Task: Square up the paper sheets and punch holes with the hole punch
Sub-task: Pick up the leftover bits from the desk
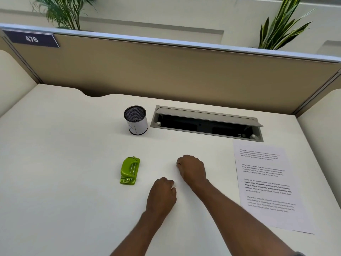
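Head view: both fists, left hand and right hand, rest curled and empty; next, gather the paper sheets, then green hole punch.

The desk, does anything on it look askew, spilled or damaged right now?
Nothing spilled or damaged. The paper sheets lie slightly skewed to the desk edge at the right, apart from the green hole punch on the left. The cable tray lid stands open. Both hands, left and right, rest as empty fists.
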Action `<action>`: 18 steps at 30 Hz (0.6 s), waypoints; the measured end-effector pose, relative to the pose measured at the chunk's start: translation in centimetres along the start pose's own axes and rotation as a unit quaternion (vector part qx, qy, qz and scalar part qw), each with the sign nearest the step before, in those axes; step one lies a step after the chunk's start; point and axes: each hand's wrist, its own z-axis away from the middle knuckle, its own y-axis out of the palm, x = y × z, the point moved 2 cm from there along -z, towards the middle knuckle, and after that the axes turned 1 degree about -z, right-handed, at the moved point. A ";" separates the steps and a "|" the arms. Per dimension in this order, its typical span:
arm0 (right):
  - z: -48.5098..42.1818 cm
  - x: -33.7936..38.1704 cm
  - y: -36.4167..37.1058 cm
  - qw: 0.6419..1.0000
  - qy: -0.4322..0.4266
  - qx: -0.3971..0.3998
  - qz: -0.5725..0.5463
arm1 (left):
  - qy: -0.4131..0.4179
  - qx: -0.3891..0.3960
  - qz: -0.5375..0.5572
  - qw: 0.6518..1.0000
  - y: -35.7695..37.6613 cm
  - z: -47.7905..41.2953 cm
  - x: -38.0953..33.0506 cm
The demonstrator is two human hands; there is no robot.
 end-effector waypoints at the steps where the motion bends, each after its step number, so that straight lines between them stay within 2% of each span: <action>1: -0.2 0.1 -0.1 1.000 -0.009 0.003 0.018 | 0.001 -0.002 0.001 1.000 0.0 0.0 0.0; 6: -0.7 0.9 0.0 0.997 -0.019 0.049 0.062 | 0.010 -0.013 -0.010 1.000 0.0 0.1 -0.1; 10: -0.3 0.0 0.0 0.996 0.048 0.079 0.006 | 0.007 -0.012 -0.022 1.000 0.1 -0.1 -0.2; 13: 0.5 -1.2 0.1 0.994 0.078 0.070 -0.028 | 0.003 -0.014 -0.032 0.999 0.1 -0.3 -0.6; 18: 1.9 -2.0 0.3 0.995 0.078 0.040 -0.040 | 0.014 -0.026 -0.055 0.998 -0.1 -0.5 -1.2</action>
